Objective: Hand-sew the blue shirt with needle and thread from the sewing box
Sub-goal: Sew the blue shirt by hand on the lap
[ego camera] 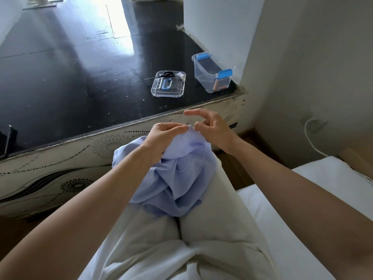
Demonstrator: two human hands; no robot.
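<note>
Blue shirt [173, 178] bunched on lap; left hand [163, 136] grips its raised fold, right hand [210, 128] pinches the same fold just beside it, index straight, needle too small to see. Best keep the fold taut and draw loose thread [182, 170] through gently. Sewing box [212, 73] and lid [168, 91] sit well apart on dark table [80, 77] beyond.

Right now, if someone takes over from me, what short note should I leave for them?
Left hand: grips the raised fold of the blue shirt on the lap.
Right hand: pinches at that same fold, index finger straight; needle too small to see.
Loose thread lies across the shirt.
Sewing box stands open on the table; its lid beside it carries scissors and a white spool.
Done: things taken out, stitching apparently under way.
Left: finish the seam, cut the thread.
</note>
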